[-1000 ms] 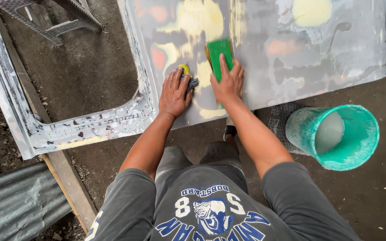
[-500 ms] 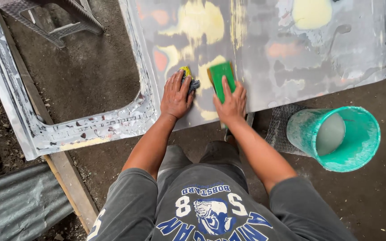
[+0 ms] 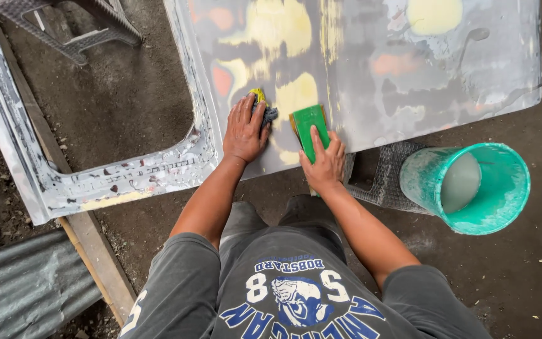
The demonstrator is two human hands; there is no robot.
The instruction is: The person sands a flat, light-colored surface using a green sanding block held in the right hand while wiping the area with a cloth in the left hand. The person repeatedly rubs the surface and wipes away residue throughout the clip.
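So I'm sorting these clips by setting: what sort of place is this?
Most likely an informal, ground-level auto body repair spot. A grey car body panel patched with yellow filler lies over bare dirt, the right hand presses a green sanding block on it, and a teal bucket stands alongside.

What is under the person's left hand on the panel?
Under the left hand lies a dark grey rag with a yellow piece, poking out past the fingertips on the grey panel. How much more sits beneath the palm is covered.
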